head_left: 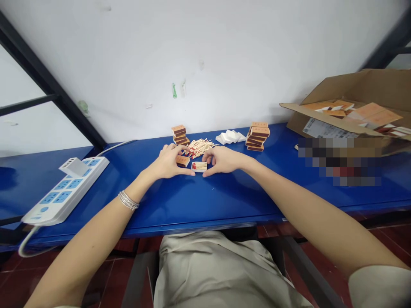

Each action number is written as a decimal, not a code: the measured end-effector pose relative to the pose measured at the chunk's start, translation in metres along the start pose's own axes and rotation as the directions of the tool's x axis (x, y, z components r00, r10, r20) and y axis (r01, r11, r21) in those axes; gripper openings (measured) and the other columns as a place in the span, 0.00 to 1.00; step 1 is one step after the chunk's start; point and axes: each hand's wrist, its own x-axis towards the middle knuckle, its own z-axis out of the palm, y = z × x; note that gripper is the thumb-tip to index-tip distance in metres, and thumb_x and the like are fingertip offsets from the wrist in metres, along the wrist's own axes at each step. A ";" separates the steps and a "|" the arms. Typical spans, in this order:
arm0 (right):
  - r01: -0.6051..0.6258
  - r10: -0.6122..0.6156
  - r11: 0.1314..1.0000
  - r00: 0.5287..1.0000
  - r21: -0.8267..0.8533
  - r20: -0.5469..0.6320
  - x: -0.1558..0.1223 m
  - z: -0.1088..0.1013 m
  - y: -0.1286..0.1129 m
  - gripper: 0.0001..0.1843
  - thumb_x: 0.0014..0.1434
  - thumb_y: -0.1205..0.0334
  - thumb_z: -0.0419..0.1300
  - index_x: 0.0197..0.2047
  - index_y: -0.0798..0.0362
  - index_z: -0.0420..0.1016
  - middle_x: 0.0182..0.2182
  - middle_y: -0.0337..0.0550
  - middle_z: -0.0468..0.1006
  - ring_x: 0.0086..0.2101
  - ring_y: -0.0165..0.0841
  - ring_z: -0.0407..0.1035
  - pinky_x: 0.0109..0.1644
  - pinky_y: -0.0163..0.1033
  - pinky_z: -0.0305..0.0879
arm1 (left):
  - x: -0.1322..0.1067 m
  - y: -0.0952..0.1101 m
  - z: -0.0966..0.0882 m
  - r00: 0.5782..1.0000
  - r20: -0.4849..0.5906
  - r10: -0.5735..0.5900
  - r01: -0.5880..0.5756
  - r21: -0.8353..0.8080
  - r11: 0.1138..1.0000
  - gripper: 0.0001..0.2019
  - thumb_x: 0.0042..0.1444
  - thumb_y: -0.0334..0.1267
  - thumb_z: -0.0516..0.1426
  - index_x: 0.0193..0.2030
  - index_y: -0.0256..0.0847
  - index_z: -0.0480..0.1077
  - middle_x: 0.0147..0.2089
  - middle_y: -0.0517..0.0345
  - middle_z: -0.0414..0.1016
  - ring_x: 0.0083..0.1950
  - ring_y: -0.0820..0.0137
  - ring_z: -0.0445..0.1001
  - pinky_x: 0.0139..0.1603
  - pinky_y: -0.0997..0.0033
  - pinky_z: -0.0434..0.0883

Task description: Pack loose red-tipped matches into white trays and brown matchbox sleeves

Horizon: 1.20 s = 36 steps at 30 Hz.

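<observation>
Where the two hands meet at mid-table, one tray (199,166), white, lying flat, part-filled with matches (200,165). Left hand (170,161): curved about a box (183,161), fingers behind, thumb in front, its tip near the tray's near left corner; probably placed to steady the box, though whether it grips cannot be told. Right hand (224,161): thumb and fingers moderately apart, at the near and far sides of the tray's right end, an arrangement suited to guiding it; firm hold or light touch, cannot tell.

Tray: long axis left to right, roughly in line with the box just beside its left end. Matches within: sticks lengthwise, red heads to the left, toward the box.

Outward: one heap (202,147) of loose matches, just behind the tray, seemingly for easy reach. One left stack (180,134) and one right stack (257,136) of boxes, apparently piled to spare working room. White pieces (230,137), several, overlapping, beside the right stack. Far right: one carton (298,116), flaps spread, holding more boxes. Far left: one power strip (68,191). Beneath all: blue table (208,201).
</observation>
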 end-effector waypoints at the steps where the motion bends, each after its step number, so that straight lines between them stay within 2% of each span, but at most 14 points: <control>1: -0.004 0.004 1.000 1.000 -0.010 0.007 0.000 0.000 -0.001 0.25 0.39 0.47 0.70 0.38 0.53 0.75 0.35 0.41 0.78 0.33 0.33 0.71 0.35 0.36 0.62 | 0.001 -0.005 -0.003 1.000 0.013 -0.024 0.024 0.016 1.000 0.41 0.35 0.64 0.65 0.55 0.46 0.67 0.46 0.50 0.68 0.49 0.56 0.63 0.53 0.57 0.60; 5: -0.024 0.024 0.999 1.000 -0.033 -0.003 0.001 0.003 -0.002 0.21 0.41 0.50 0.69 0.36 0.53 0.75 0.34 0.41 0.78 0.33 0.33 0.71 0.34 0.36 0.62 | 0.002 -0.013 -0.006 0.997 0.048 -0.060 0.058 0.034 0.998 0.40 0.33 0.62 0.67 0.54 0.46 0.69 0.46 0.51 0.67 0.48 0.56 0.63 0.52 0.57 0.61; 10: -0.035 0.034 0.999 0.999 -0.038 -0.038 0.003 0.005 -0.001 0.20 0.41 0.50 0.69 0.36 0.53 0.74 0.34 0.42 0.78 0.33 0.34 0.71 0.35 0.36 0.63 | 0.002 -0.010 -0.005 0.996 0.067 -0.058 0.056 0.036 0.998 0.43 0.33 0.62 0.67 0.57 0.46 0.67 0.47 0.50 0.67 0.49 0.55 0.62 0.53 0.55 0.61; 13: -0.035 0.035 0.999 0.999 -0.018 -0.014 0.003 0.005 -0.001 0.21 0.41 0.49 0.69 0.36 0.52 0.74 0.34 0.41 0.78 0.33 0.34 0.71 0.35 0.36 0.63 | 0.002 -0.011 -0.005 0.996 0.067 -0.059 0.058 0.028 0.998 0.41 0.34 0.61 0.67 0.56 0.47 0.68 0.48 0.50 0.67 0.49 0.55 0.62 0.54 0.54 0.61; 19: -0.045 0.044 0.998 0.999 -0.041 -0.023 0.003 0.004 0.000 0.21 0.41 0.50 0.69 0.36 0.53 0.74 0.34 0.41 0.78 0.33 0.34 0.71 0.35 0.36 0.63 | 0.003 -0.019 -0.006 0.993 0.096 -0.062 0.060 0.025 0.998 0.36 0.38 0.59 0.66 0.54 0.47 0.70 0.51 0.49 0.68 0.53 0.53 0.63 0.56 0.52 0.60; 23: -0.072 0.072 0.997 0.997 -0.022 -0.020 0.004 0.003 0.001 0.20 0.41 0.51 0.70 0.35 0.54 0.75 0.33 0.42 0.78 0.32 0.33 0.71 0.33 0.35 0.63 | 0.002 -0.023 -0.009 0.988 0.156 0.020 -0.023 0.017 1.000 0.31 0.46 0.56 0.62 0.56 0.46 0.69 0.52 0.49 0.69 0.53 0.55 0.64 0.56 0.55 0.61; 26: -0.094 0.094 0.996 0.995 0.001 -0.035 0.004 0.002 0.003 0.20 0.42 0.54 0.70 0.37 0.55 0.75 0.33 0.42 0.78 0.32 0.32 0.71 0.33 0.35 0.64 | 0.001 -0.024 -0.012 0.978 0.195 0.075 -0.069 -0.037 0.997 0.27 0.50 0.52 0.60 0.55 0.42 0.70 0.49 0.49 0.70 0.47 0.60 0.68 0.51 0.60 0.65; 30: -0.055 0.057 0.996 0.998 0.065 -0.020 0.004 0.001 0.006 0.21 0.42 0.56 0.70 0.39 0.56 0.75 0.35 0.42 0.78 0.32 0.31 0.71 0.35 0.34 0.64 | 0.001 -0.022 -0.014 0.982 0.177 0.065 -0.048 -0.097 0.994 0.23 0.49 0.50 0.61 0.51 0.41 0.72 0.45 0.52 0.71 0.38 0.67 0.69 0.40 0.67 0.67; 36: -0.027 0.033 0.993 0.998 0.118 -0.055 0.006 0.002 0.009 0.20 0.42 0.58 0.70 0.39 0.56 0.75 0.34 0.42 0.78 0.31 0.30 0.71 0.35 0.35 0.64 | 0.003 -0.019 -0.014 0.990 0.116 0.078 -0.062 -0.134 0.989 0.22 0.46 0.50 0.63 0.46 0.40 0.73 0.40 0.56 0.73 0.37 0.69 0.68 0.38 0.69 0.64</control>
